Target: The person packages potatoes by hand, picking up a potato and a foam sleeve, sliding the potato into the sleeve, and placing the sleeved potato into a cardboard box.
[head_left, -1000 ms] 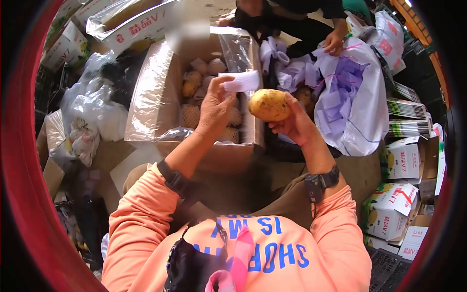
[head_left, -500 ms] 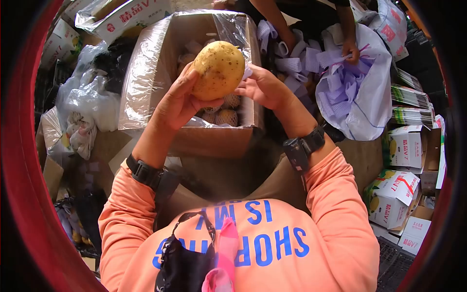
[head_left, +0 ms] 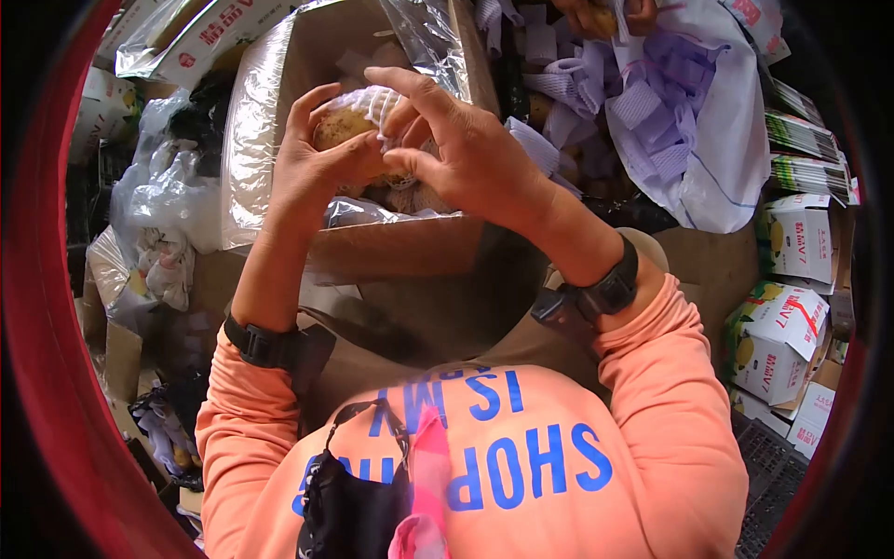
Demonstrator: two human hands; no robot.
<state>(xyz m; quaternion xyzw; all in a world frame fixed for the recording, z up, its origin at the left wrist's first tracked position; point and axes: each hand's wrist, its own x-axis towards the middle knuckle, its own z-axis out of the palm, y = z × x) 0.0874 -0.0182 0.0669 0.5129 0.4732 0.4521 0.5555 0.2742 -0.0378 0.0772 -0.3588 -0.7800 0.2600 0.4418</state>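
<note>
My left hand point(head_left: 312, 168) is closed round a yellow, brown-speckled fruit point(head_left: 341, 129) above an open cardboard carton. A white foam net sleeve point(head_left: 377, 101) covers part of the fruit. My right hand point(head_left: 475, 154) grips the sleeve on the fruit's right side, its thumb and fingers curled; its fingertips partly hide the net. Below both hands, the carton point(head_left: 391, 250) has a clear plastic liner point(head_left: 253, 140) folded over its left wall. Netted fruits point(head_left: 414, 198) lie inside it, mostly hidden by my hands.
Right of the carton, a white sack point(head_left: 726, 177) holds lilac foam sleeves point(head_left: 666, 140), with more sleeves point(head_left: 570, 84) heaped beside it. Another person's hands point(head_left: 596, 17) work at the top. Printed fruit boxes point(head_left: 778, 340) stand at right, plastic bags point(head_left: 172, 200) at left.
The fruit was bare on the visible side and held higher; now a net sleeve partly covers it. My right hand has moved left onto it. The view has shifted slightly.
</note>
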